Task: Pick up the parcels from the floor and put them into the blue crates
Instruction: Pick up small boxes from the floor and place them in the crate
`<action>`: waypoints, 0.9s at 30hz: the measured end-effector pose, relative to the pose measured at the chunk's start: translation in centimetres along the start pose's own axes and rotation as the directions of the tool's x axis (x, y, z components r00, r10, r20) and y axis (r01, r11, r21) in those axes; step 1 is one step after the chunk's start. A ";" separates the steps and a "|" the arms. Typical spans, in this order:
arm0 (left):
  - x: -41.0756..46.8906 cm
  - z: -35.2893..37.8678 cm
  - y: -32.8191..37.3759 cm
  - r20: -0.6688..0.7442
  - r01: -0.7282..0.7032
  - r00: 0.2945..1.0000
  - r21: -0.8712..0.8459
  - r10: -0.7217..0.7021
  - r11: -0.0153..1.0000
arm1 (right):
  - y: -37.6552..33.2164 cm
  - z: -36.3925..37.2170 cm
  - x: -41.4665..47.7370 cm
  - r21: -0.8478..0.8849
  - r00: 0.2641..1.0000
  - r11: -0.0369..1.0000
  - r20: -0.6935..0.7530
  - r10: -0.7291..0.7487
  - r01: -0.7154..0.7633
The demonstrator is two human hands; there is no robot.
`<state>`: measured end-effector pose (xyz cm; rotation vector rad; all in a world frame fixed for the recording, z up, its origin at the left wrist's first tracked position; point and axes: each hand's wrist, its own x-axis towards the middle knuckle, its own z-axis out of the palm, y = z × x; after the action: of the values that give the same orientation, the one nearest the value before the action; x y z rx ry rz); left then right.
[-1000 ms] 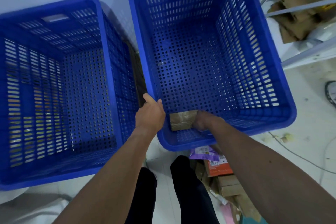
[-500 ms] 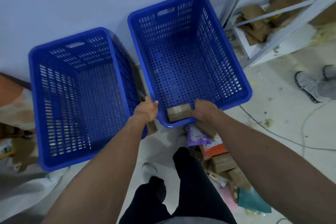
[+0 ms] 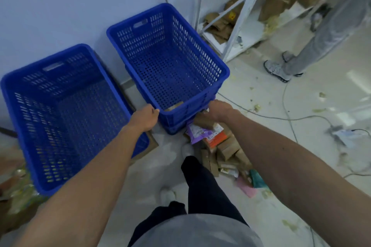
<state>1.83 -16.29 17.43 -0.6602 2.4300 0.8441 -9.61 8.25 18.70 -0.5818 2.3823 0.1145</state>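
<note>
R crate (image 3: 200, 56), long axis twd wall, 1 brown parcel (image 3: 173, 106) flat at near end; L hand (image 3: 145, 117) grips its rim; R hand (image 3: 218, 110) grip unclear.

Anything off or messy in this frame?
Yes. The right crate sits skewed relative to the left crate, with the left hand gripping its near rim. Parcels lie in a jumbled heap at its corner, and yellowish scraps and loose cables litter the floor.

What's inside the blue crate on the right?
One brown parcel lies in the right crate, against its near wall. That wall covers most of the parcel and the bottom beside it, so more could hide there.
</note>
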 end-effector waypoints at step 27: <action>3.5 19.6 5.8 0.035 0.157 0.987 -0.016 -0.156 0.987 | 12.9 16.2 7.2 0.040 0.987 0.999 0.158 0.000 -0.006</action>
<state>1.21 -0.18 4.29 -0.8257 2.3081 0.8081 -10.48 20.81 0.76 -0.5303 2.2262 0.1093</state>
